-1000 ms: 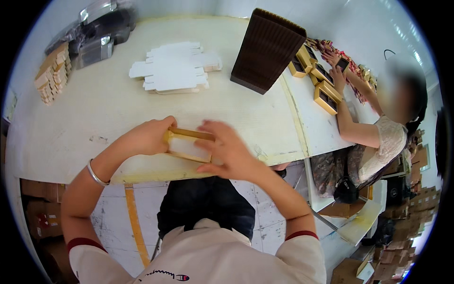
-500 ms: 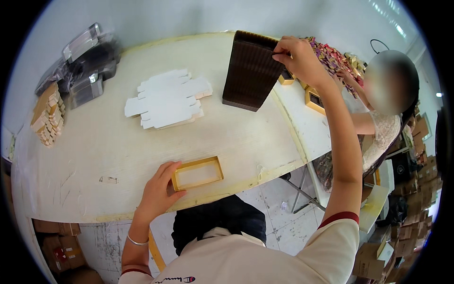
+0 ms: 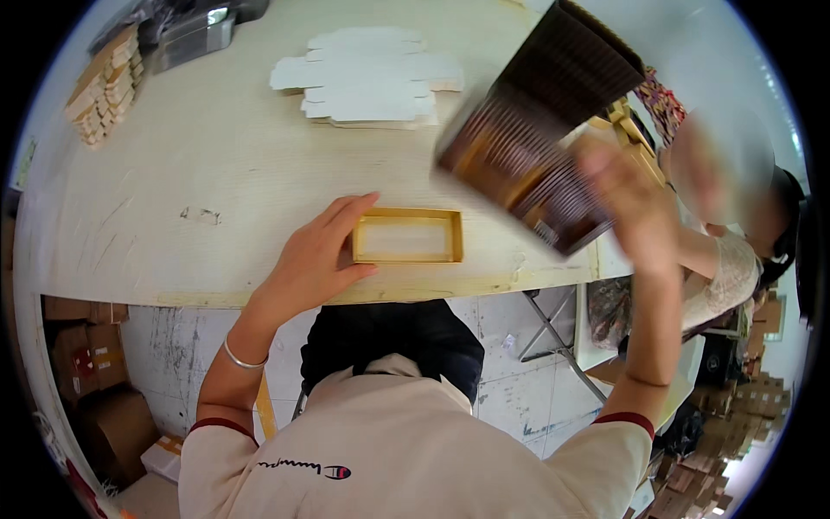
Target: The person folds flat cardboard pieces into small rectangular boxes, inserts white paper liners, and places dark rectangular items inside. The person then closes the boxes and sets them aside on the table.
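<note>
A shallow gold rectangular box (image 3: 408,259) with a pale inside sits near the table's front edge. Around its left end, my left hand (image 3: 318,251) has the thumb at the front side and fingers at the back. To the right, my right hand (image 3: 627,190) grips a dark brown printed packaging piece (image 3: 519,169) with orange-brown patches, tilted above the table. Motion smears both hand and piece, so its exact kind is unclear. Right behind it stands a dark brown ribbed stack (image 3: 571,65), partly covered by the held piece.
White flat box blanks (image 3: 367,78) lie in a pile farther back. Cut cardboard pieces (image 3: 105,86) and wrapped clear cases (image 3: 197,39) stand at far left. A co-worker (image 3: 722,259) sits at right, near gold boxes (image 3: 635,130). Cartons (image 3: 95,355) lie under the table.
My right hand has come away from the stack's top corner toward me, now with a printed brown piece in it. My left hand stays at the gold box. The whole view has shifted.
</note>
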Tool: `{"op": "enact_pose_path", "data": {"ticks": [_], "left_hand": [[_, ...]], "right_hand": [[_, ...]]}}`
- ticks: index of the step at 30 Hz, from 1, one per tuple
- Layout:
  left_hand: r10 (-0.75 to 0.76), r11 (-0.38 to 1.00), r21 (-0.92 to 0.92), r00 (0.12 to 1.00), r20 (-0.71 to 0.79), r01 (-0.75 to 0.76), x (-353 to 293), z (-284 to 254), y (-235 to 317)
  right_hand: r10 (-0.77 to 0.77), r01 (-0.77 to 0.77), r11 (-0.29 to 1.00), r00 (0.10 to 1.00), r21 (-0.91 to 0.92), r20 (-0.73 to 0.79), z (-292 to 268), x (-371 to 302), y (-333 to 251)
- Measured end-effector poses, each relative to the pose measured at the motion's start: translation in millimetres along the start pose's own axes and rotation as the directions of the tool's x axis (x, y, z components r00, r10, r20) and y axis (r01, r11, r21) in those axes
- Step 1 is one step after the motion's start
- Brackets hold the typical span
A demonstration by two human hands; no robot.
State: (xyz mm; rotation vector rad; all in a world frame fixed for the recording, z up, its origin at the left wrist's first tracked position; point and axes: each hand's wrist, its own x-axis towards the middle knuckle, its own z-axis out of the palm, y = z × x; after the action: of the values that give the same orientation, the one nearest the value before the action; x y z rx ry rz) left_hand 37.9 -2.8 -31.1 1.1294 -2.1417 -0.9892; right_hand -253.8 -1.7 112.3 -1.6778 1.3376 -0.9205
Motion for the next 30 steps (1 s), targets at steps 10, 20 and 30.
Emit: {"op": "enact_pose_path", "data": {"ticks": [10, 20, 30], "left_hand": [[0.039, 0.999, 0.024, 0.986, 0.163, -0.043, 20.7, 17.2, 24.1], [-0.018, 0.999, 0.036, 0.952, 0.307, 0.007, 37.2, 2.3, 22.9], [0.246, 0.908, 0.309, 0.956, 0.158, -0.284, 39.9, 33.6, 20.5]], "right_hand": [[0.432, -0.386, 0.900, 0.847, -0.200, 0.309, 54.1, 13.4, 86.5], [-0.227, 0.352, 0.880, 0.902, -0.319, 0.368, 26.5, -32.4, 91.4], [-0.662, 0.710, 0.589, 0.698, -0.385, 0.274, 53.2, -32.6, 118.8]]}}
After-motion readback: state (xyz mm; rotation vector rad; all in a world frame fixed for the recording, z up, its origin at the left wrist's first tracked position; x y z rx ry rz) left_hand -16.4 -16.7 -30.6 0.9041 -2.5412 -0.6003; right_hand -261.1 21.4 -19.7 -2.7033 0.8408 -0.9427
